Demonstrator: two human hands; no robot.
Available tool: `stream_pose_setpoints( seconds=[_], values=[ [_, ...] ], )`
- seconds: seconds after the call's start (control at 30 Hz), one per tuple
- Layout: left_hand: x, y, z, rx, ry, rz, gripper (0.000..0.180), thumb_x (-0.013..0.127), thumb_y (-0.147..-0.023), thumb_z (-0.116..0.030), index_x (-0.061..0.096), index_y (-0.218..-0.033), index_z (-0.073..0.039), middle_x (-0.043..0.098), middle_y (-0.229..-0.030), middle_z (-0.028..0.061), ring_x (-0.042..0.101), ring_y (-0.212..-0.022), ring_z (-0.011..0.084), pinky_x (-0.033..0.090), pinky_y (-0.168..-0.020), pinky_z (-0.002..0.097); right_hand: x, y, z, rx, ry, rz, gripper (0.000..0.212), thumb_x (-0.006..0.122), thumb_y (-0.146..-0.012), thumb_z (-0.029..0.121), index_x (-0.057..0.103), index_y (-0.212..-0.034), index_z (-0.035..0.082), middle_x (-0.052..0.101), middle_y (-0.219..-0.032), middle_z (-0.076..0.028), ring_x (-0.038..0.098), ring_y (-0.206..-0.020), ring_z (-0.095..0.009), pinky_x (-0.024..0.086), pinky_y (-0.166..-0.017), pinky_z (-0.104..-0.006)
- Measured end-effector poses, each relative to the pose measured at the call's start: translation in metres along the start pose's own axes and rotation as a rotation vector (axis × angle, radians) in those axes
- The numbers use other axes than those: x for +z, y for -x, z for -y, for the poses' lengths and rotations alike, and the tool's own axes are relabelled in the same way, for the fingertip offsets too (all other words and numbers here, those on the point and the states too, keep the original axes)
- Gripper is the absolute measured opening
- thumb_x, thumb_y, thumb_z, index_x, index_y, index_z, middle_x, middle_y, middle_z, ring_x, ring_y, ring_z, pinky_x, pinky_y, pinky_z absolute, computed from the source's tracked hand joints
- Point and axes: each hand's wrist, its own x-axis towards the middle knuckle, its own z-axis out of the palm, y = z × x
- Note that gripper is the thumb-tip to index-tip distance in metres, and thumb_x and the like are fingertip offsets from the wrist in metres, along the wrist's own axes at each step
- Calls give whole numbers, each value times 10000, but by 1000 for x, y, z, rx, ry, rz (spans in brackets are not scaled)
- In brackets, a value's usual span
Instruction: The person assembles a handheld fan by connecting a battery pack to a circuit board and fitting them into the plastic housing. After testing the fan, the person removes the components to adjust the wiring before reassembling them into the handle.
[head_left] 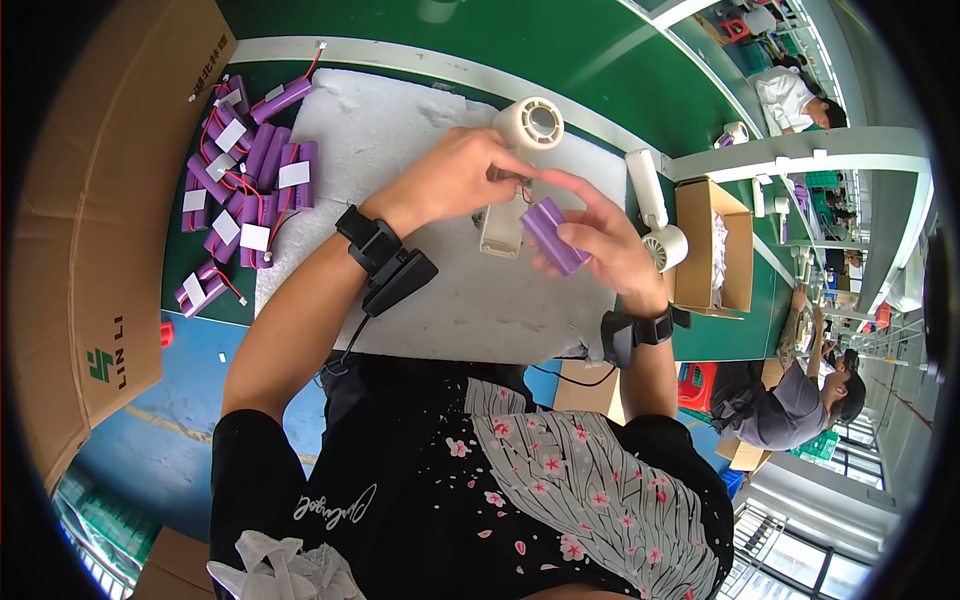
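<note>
Below the fan (528,123), my right hand (612,240) grips the battery (553,237), long axis tilting fanward; left hand (452,176) pinches its wires (527,191).

Beyond my left hand (455,178), I have a green worktop (590,65) with a pale rail (385,58) running across it. Well to the right of my right hand (605,238), a white metal beam (820,148) spans the room. On that same side, but nearer my body, sit a red stool (697,385) and daylit windows (800,555). Left of and below my left hand, blue floor (205,365) carries a yellowish line (165,420).
</note>
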Motion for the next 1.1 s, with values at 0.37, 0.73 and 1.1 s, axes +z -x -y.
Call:
stream_pose_setpoints(
  seconds=[0.37,0.73,1.1],
  values=[
    [-1,1,-2,-16,5,7,291,634,-784,-37,727,-1055,-88,682,-877,133,651,-695,236,514,-659,321,-8,-6,-26,-116,-42,199,916,703,-637,11,289,-1450,90,523,-1148,-124,671,-867,-269,554,-727,-316],
    [-2,2,-8,18,-12,-9,268,614,-818,-57,722,-1059,-94,684,-831,155,651,-667,275,497,-626,333,-11,-8,-30,-276,100,-18,849,803,-586,50,425,-1346,20,534,-1193,-105,627,-1006,-256,525,-827,-350],
    [-6,2,-12,-63,26,68,245,609,-855,-66,704,-1080,-67,678,-894,218,667,-792,354,516,-719,387,0,-10,-34,-408,527,-73,779,813,-592,41,494,-1301,-21,581,-1213,-89,577,-977,-169,485,-875,-335]
  ],
)
